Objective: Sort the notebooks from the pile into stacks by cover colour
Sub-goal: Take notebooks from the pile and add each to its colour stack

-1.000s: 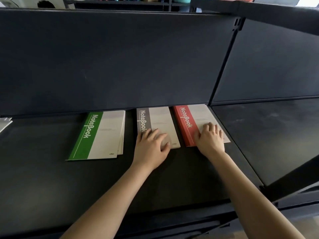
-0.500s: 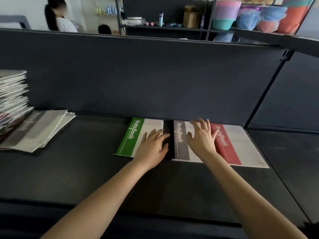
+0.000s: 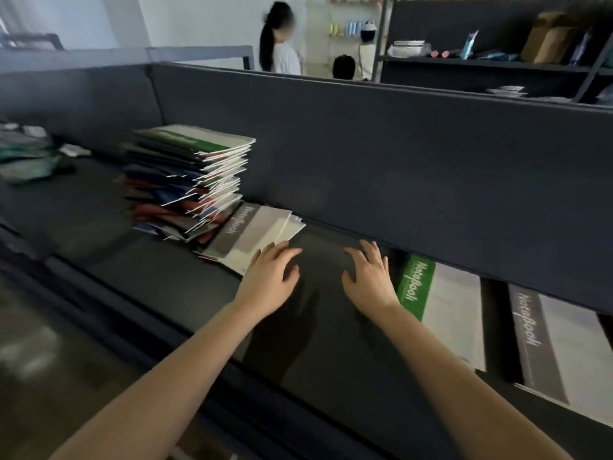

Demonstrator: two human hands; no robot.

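Stretching out over the dark table point(image 3: 315, 327) in the head view, both hands are open, fingers spread, holding nothing. The left hand point(image 3: 270, 278) lies palm down at the near corner of a grey-banded notebook point(image 3: 252, 234) — its fingertips overlap that corner, though I cannot tell whether they press on it. This notebook lies flat on a few others at the foot of the pile point(image 3: 189, 180), a tall, ragged heap of notebooks with green, blue and red covers showing at the edges and a green-banded one on top. The right hand point(image 3: 370, 277) is held palm down over bare table, just left of a green-banded notebook point(image 3: 441, 307) and apart from it. Further right, past a dark gap, lies a second grey-banded notebook point(image 3: 544, 343) — the far ends of both are hidden under the lower edge of the dark partition point(image 3: 365, 154) along the table's back. Beyond the partition a person point(image 3: 280, 44) stands, blurred, near dark shelving point(image 3: 481, 61) bearing small items
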